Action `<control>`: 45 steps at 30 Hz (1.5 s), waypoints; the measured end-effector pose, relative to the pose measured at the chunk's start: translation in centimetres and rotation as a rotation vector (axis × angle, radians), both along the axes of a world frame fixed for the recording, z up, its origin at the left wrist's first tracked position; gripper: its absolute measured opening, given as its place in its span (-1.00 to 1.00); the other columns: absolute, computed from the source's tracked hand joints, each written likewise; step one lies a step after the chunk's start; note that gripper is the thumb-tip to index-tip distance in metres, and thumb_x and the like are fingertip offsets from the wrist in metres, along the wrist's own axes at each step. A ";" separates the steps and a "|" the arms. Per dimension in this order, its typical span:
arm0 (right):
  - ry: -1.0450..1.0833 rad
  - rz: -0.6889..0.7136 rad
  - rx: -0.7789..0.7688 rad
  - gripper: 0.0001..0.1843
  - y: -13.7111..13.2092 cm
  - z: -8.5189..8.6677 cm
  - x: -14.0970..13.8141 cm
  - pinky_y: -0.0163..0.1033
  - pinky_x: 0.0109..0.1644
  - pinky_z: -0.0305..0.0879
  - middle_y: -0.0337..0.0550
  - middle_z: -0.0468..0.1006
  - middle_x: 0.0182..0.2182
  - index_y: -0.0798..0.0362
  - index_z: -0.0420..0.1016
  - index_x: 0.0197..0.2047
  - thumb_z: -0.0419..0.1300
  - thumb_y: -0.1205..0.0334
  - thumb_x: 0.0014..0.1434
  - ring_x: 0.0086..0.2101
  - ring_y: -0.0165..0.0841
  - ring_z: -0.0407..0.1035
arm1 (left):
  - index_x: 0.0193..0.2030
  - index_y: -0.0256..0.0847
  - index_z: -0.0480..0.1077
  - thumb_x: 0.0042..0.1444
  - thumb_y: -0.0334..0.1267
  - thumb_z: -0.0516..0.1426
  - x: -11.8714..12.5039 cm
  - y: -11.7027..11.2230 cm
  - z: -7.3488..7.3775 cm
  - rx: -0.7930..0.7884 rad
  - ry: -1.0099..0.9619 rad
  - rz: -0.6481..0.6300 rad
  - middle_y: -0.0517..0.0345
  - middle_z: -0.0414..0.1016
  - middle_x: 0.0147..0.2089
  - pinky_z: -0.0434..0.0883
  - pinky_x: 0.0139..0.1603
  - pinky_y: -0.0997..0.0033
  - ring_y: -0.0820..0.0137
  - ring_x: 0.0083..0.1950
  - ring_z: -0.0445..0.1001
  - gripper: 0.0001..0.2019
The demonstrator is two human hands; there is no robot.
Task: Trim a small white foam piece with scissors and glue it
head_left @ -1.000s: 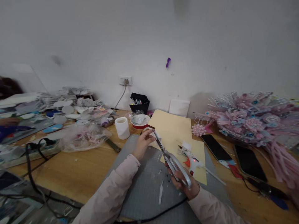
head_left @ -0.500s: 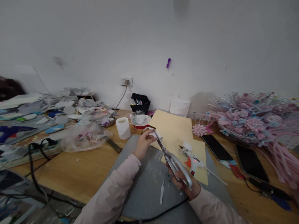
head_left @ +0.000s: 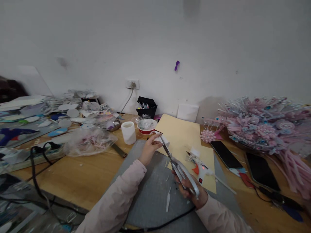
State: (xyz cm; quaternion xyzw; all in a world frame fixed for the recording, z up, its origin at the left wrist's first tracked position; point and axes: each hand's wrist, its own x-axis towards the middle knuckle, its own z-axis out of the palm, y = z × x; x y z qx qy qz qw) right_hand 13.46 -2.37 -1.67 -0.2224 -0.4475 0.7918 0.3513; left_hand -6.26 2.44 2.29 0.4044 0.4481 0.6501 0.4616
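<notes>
My right hand (head_left: pixel 194 192) is wrapped around the silver handles of spring-loaded shears (head_left: pixel 181 171). Their long blades point away from me and up to the left, toward my left hand (head_left: pixel 151 149). That hand pinches a thin white piece (head_left: pixel 164 141), which looks like paper or felt, and the blades lie across it. Whether they are closed on it I cannot tell. Beneath both hands is a grey cutting mat (head_left: pixel 148 187), with a narrow white scrap (head_left: pixel 168 201) on it. A white glue gun (head_left: pixel 202 171) with an orange trigger lies right of the shears.
Cream sheets (head_left: pixel 184 129) lie behind the hands. A white cup (head_left: pixel 128 133) and a red-and-white bowl (head_left: pixel 146 129) stand at the back. Two phones (head_left: pixel 262 171) and a pink beaded arrangement (head_left: pixel 262 129) occupy the right. Leftward are a plastic bag (head_left: pixel 89 142), a power strip (head_left: pixel 46 153) and cables.
The view has shifted very slightly. Both hands and the shears stay nearly in place, and a little more of the white piece shows beside the blades.
</notes>
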 end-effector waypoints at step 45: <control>0.008 0.063 0.010 -0.57 0.1 -0.4 0.1 -0.52 -0.76 -0.17 -0.33 0.28 -0.53 0.04 0.46 -0.21 0.32 0.11 -0.21 -0.77 -0.72 -0.06 | -0.06 -0.30 0.33 -0.29 -0.40 0.21 0.0 -0.1 0.2 -0.030 -0.011 -0.036 0.26 0.37 -0.49 0.19 -0.35 0.53 0.54 -0.46 0.29 -0.48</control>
